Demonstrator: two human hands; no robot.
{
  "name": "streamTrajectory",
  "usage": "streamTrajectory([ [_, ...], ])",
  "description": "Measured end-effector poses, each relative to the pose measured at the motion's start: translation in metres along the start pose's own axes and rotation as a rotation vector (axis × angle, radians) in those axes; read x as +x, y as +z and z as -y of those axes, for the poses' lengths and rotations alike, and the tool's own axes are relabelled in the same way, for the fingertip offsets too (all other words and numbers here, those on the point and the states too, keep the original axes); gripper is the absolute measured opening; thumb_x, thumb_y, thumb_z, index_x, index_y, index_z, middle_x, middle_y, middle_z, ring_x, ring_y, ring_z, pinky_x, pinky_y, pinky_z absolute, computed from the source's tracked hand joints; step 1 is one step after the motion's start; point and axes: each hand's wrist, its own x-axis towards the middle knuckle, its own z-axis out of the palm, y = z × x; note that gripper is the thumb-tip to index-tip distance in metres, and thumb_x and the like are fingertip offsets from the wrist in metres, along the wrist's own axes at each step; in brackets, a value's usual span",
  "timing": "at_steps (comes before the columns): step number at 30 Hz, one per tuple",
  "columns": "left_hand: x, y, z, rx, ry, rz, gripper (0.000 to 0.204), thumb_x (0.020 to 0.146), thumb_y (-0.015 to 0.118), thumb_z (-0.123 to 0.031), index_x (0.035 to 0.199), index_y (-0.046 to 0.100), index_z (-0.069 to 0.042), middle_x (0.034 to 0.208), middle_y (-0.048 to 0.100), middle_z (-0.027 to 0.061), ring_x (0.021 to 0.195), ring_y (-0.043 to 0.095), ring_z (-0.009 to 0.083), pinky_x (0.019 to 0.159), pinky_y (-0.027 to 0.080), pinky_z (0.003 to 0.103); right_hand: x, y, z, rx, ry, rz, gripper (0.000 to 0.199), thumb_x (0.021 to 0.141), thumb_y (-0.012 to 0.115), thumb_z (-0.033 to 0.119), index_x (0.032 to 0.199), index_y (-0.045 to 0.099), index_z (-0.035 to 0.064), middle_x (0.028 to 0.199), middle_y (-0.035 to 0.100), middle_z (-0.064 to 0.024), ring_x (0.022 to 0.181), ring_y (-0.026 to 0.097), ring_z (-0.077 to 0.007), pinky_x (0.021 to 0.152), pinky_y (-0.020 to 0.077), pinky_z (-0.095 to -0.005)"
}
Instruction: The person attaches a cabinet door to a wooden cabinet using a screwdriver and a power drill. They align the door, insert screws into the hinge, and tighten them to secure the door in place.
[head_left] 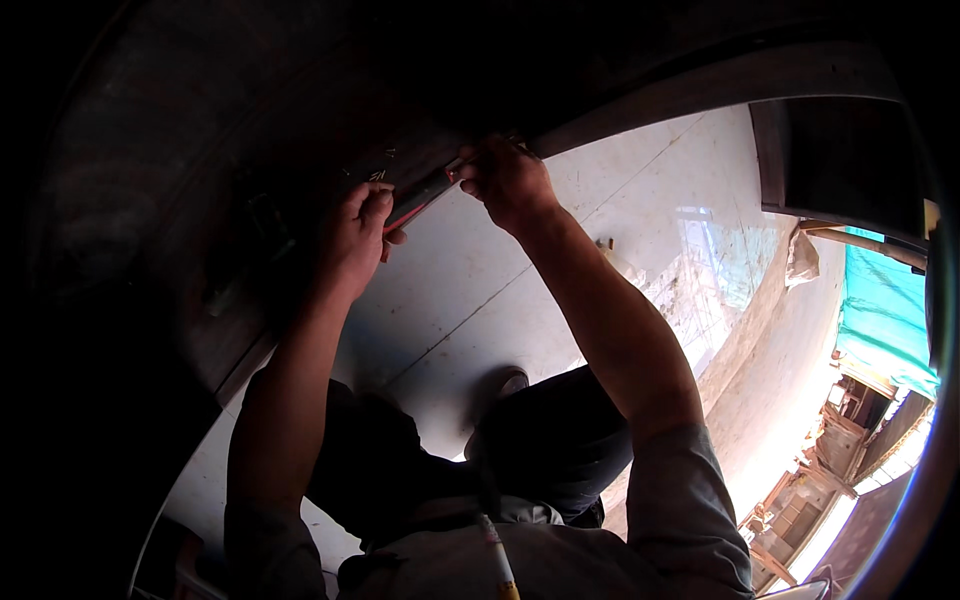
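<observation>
A long, slim black-and-red tool slants between my hands near the lower edge of dark wooden furniture; its exact kind is too dark to make out. My left hand is closed round its lower left end, thumb on top. At the upper right end, my right hand is closed with its fingers pressed together on the tool. Shadow hides what lies beyond these fingers. Several small brass-coloured screws or similar pieces lie on the dark wood, just above my left hand.
Pale floor tiles stretch below my arms, with small debris to the right. A dark wooden rail runs along the upper right. A turquoise sheet hangs at the far right. A lit-looking cigarette juts in at the bottom.
</observation>
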Motion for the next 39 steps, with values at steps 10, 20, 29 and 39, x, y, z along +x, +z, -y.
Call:
streamTrajectory([
  [10, -0.002, 0.0, 0.004, -0.111, -0.057, -0.018, 0.026, 0.093, 0.06, -0.017, 0.117, 0.053, -0.007, 0.095, 0.059, 0.003, 0.069, 0.057, 0.0099, 0.055, 0.041, 0.024, -0.006, 0.006, 0.003, -0.056, -0.011, -0.024, 0.019, 0.099, 0.045, 0.016, 0.099, 0.055, -0.0003, 0.084, 0.065, -0.0131, 0.063, 0.062, -0.0208, 0.057, 0.0507, -0.0332],
  [20, 0.003, -0.001, 0.017, -0.142, 0.006, -0.009, 0.032, 0.097, 0.058, -0.036, 0.111, 0.052, -0.008, 0.087, 0.059, 0.0041, 0.056, 0.052, 0.0097, 0.046, 0.038, 0.023, -0.02, -0.008, -0.018, -0.191, 0.152, 0.1, 0.042, 0.102, 0.041, 0.043, 0.112, 0.055, 0.0051, 0.099, 0.065, -0.0098, 0.079, 0.062, -0.0226, 0.067, 0.0501, -0.0351],
  [29, -0.002, 0.005, 0.009, -0.166, -0.042, -0.017, 0.027, 0.096, 0.059, -0.031, 0.112, 0.053, -0.01, 0.089, 0.059, 0.0031, 0.056, 0.051, 0.0087, 0.045, 0.036, 0.023, -0.024, -0.005, -0.021, -0.3, 0.166, 0.202, 0.053, 0.099, 0.04, 0.056, 0.12, 0.055, 0.0092, 0.106, 0.063, -0.0062, 0.09, 0.06, -0.0192, 0.076, 0.0494, -0.0354],
  [39, -0.011, 0.006, -0.004, -0.06, -0.096, -0.038, 0.039, 0.097, 0.054, -0.045, 0.113, 0.053, -0.01, 0.077, 0.061, 0.0065, 0.051, 0.049, 0.008, 0.045, 0.036, 0.023, 0.025, -0.088, -0.045, -0.123, 0.274, 0.024, 0.045, 0.102, 0.038, 0.04, 0.121, 0.049, 0.0002, 0.114, 0.058, -0.0166, 0.1, 0.057, -0.0305, 0.089, 0.0489, -0.0454],
])
